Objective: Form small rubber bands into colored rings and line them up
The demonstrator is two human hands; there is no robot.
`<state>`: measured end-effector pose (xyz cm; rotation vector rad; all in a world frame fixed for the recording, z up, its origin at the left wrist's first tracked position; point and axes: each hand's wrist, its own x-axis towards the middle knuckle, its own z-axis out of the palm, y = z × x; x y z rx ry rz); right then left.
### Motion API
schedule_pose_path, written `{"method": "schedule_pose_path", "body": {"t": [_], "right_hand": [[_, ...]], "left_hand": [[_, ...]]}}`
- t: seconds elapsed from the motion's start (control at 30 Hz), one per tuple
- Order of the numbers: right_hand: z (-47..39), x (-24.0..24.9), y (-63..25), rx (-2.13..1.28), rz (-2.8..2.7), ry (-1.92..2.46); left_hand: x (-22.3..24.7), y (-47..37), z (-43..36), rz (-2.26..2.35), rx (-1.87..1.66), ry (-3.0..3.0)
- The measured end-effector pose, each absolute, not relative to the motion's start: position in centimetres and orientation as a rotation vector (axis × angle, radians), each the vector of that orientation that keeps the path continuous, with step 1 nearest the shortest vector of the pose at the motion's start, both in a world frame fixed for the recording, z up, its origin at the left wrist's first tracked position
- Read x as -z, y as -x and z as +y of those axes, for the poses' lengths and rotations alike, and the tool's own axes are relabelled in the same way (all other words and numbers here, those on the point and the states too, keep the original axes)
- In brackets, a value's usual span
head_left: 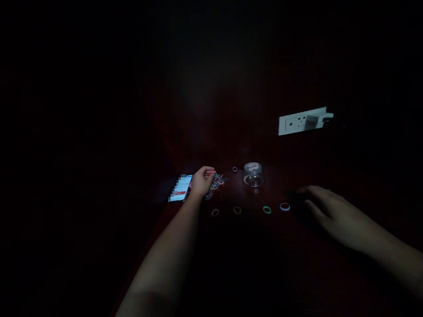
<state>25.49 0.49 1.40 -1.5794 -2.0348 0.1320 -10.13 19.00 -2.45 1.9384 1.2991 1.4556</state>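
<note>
- You face a dark reddish wall with a faint glow.
- To your right, a white socket panel (296,124) holds a plug (325,118).
- Your dark red desk (251,237) sits in dim light.

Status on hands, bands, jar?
Left hand at the pile of bands; grip unclear. Right hand open, right of the row of four rings. Jar lidded, upright, behind the row. Phone left of left hand.

Right fingers (314,189) blurred — forearms (165,259) cut off by edges.
</note>
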Motion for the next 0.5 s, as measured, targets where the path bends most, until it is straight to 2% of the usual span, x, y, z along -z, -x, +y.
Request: {"method": "schedule_pose_path", "body": {"t": [0.5], "right_hand": [[0.37,-1.12,-25.55,-0.208,-2.066,1.536]], "left_hand": [[1.45,10.37,18.14,1.600,-1.441,-2.058]]}}
